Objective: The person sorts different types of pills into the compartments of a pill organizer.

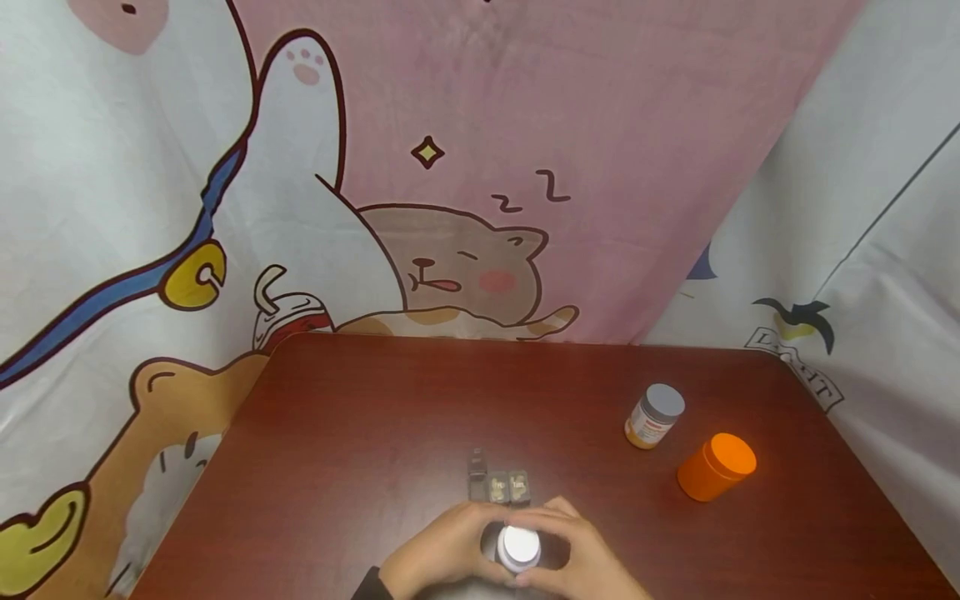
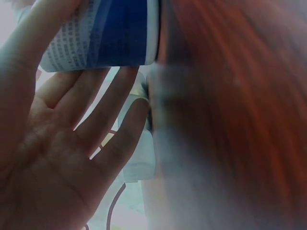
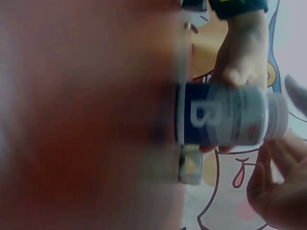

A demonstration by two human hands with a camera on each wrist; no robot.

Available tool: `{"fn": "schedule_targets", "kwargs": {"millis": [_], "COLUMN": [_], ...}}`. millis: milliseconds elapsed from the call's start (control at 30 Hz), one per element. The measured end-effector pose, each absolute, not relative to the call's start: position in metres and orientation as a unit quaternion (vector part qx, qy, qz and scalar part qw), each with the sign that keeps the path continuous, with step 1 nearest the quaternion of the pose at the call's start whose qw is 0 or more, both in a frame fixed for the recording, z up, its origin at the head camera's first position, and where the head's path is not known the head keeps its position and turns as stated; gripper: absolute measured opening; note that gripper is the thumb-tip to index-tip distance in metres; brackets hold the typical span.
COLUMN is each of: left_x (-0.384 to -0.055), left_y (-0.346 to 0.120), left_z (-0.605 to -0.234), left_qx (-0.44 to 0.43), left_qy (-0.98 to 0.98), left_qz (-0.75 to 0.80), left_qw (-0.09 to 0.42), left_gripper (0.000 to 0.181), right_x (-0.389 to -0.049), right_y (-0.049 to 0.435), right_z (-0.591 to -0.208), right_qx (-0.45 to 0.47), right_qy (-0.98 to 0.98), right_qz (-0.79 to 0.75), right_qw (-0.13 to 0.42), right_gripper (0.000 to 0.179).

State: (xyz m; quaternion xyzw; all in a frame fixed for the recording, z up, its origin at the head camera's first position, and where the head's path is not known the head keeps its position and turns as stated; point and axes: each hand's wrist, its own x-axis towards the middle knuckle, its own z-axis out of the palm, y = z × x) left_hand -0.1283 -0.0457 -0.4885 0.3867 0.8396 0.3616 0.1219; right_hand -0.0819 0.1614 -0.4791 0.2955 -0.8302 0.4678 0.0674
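Note:
A white and blue pill bottle (image 3: 220,115) with a white cap (image 1: 521,545) stands upright on the table in front of me. My left hand (image 1: 446,546) holds its body, thumb on one side and fingers on the other. Around the cap are the thumb and fingers of my right hand (image 1: 573,550), pinching it from the right side. In the left wrist view the printed label (image 2: 105,36) faces the palm (image 2: 53,158). Just beyond the bottle lies a small clear pill organizer (image 1: 498,486); some of its compartments contain pale pieces, and one lid (image 1: 477,461) is raised.
To the right on the dark red table (image 1: 360,433) stand a white jar with a grey lid (image 1: 655,415) and an orange jar (image 1: 716,467). Printed cartoon curtains (image 1: 600,167) hang behind the table and along its sides.

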Motion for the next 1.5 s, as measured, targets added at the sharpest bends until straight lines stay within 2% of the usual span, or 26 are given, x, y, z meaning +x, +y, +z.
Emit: {"fn": "schedule_targets", "kwargs": {"millis": [133,300,500,600,767,1000,1233,1500], "left_x": [-0.128,-0.128,-0.127,-0.127,-0.127,-0.127,-0.126,-0.127], "left_y": [-0.045,-0.044,-0.044,-0.045,-0.046,-0.046,-0.045,-0.046], "left_z": [-0.489,-0.490,-0.490,-0.490,-0.490,-0.489,-0.489,-0.490], "left_qx": [0.384,0.380,0.374,0.373,0.379,0.354,0.354,0.367], "left_qy": [0.838,0.834,0.835,0.839,0.842,0.838,0.841,0.844], "left_qz": [0.364,0.376,0.376,0.370,0.362,0.383,0.379,0.367], "left_qw": [0.129,0.140,0.144,0.139,0.127,0.161,0.154,0.135], "left_gripper": [0.055,0.052,0.050,0.055,0.059,0.061,0.057,0.057], "right_x": [-0.099,-0.116,-0.123,-0.118,-0.102,-0.074,-0.054,-0.054], "right_y": [0.164,0.168,0.169,0.171,0.179,0.186,0.185,0.177], "right_z": [-0.476,-0.467,-0.460,-0.461,-0.464,-0.469,-0.476,-0.478], "right_qx": [0.362,0.431,0.471,0.446,0.354,0.243,0.182,0.182], "right_qy": [-0.804,-0.778,-0.764,-0.773,-0.816,-0.876,-0.863,-0.856], "right_qz": [0.471,0.455,0.432,0.444,0.456,0.411,0.471,0.484], "right_qw": [0.029,-0.050,-0.087,-0.083,-0.023,0.062,0.005,0.010], "right_gripper": [0.045,0.037,0.037,0.045,0.060,0.052,0.053,0.051]}}
